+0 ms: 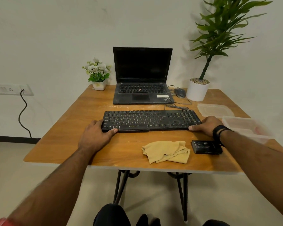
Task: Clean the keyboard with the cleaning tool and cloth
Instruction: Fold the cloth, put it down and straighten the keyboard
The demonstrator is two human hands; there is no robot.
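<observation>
Where the wooden counter (pixel 59 144) meets its near edge, a crumpled yellow cloth (pixel 167 151) lies beside a small black cleaning tool (pixel 206 146). Beyond them, the left hand (pixel 95 136) and right hand (pixel 206 125) grip the ends of the black keyboard (pixel 150 119). Clear plastic containers (pixel 215 110) sit along the right edge; a laptop (pixel 142 79) stands at the far edge.

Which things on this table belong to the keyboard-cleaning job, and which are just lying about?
For the job: keyboard, gripped at its ends by the left hand and right hand; yellow cloth; black cleaning tool.

Lying about: laptop, mouse, flower pot, tall potted plant, plastic containers.
</observation>
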